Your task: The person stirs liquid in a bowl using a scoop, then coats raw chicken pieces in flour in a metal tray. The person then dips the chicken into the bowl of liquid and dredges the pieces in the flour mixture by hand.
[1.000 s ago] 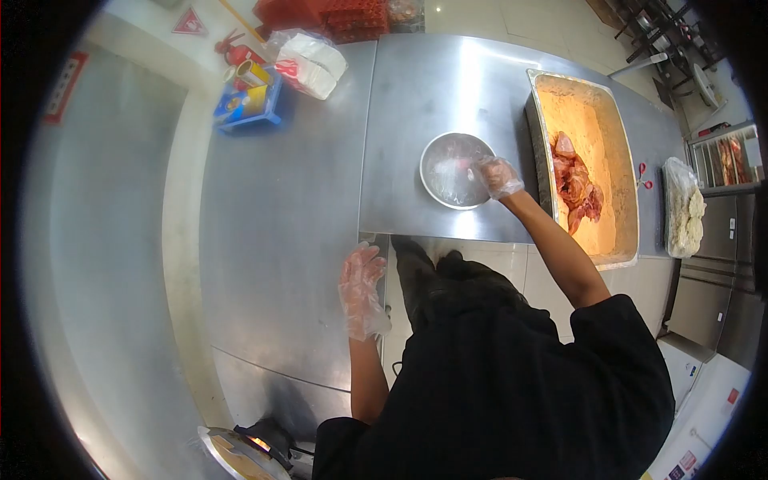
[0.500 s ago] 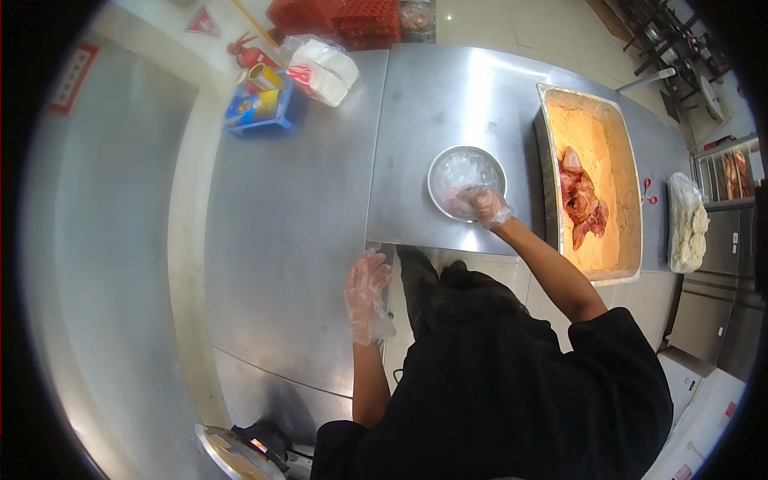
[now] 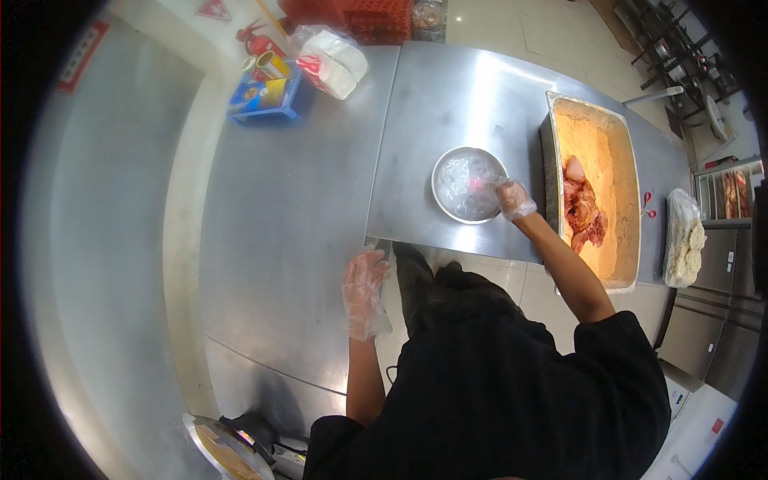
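A round metal bowl (image 3: 448, 213) of clear liquid stands near the front edge of the steel table, with a small pink patch showing in it. My right hand (image 3: 516, 200), in a clear plastic glove, is at the bowl's right rim. Its fingertips overlap the rim and blur into the liquid, so whether they grip it is unclear. My left hand (image 3: 366, 280), gloved too, hovers by the table edge with fingers apart and nothing in it. Right of the bowl, pieces of raw meat (image 3: 582, 210) lie on orange powder in a deep metal tray (image 3: 552, 152).
Red-handled scissors (image 3: 649, 206) and a clear bag of pale lumps (image 3: 684, 244) lie right of the tray. A blue basket (image 3: 268, 110) and a white package (image 3: 332, 66) sit at the back left. A round metal lid or pan (image 3: 224, 448) is at the lower left.
My right hand has moved from inside the bowl out to its right rim. The left hand stays nearly still. The whole view has shifted slightly.
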A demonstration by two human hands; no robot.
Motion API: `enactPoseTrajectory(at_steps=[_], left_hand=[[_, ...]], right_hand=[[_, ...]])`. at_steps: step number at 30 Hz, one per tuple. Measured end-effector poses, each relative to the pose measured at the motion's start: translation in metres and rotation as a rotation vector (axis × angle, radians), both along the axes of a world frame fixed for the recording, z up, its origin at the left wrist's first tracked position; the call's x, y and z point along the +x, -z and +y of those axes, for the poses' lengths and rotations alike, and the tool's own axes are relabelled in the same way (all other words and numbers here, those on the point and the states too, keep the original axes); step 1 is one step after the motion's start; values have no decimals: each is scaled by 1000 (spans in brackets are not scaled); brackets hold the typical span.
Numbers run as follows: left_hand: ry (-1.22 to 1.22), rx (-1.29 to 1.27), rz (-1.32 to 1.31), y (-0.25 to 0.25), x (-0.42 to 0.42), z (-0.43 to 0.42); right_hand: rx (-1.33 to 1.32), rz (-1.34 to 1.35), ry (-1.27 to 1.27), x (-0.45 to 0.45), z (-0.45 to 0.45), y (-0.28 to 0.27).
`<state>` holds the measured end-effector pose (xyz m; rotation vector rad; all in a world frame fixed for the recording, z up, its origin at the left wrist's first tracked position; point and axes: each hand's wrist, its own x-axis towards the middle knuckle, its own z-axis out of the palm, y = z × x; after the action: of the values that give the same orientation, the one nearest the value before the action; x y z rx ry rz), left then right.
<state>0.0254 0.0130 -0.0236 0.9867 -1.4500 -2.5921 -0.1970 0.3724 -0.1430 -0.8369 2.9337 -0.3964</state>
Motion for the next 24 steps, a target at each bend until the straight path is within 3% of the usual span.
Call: enactPoseTrajectory(at_steps=[1, 5, 9, 14, 15, 16, 19, 24], left_hand=[[12, 1, 9, 2, 0, 0], [124, -88, 53, 22, -19, 14], [386, -225, 111, 101, -90, 53], [305, -287, 29, 138, -152, 96], [305, -283, 20, 136, -157, 98], [307, -280, 9, 135, -159, 97], [305, -228, 5, 131, -160, 97], [276, -98, 48, 131, -155, 98]], right_hand=[[48, -22, 28, 14, -3, -19], [-79, -19, 5, 39, 2, 5], [-215, 129, -107, 42, -20, 20], [-246, 200, -185, 8, -50, 14], [-255, 213, -199, 4, -56, 10], [-375, 16, -50, 1, -58, 6], [-226, 4, -26, -19, -56, -6], [-197, -97, 14, -15, -25, -23]])
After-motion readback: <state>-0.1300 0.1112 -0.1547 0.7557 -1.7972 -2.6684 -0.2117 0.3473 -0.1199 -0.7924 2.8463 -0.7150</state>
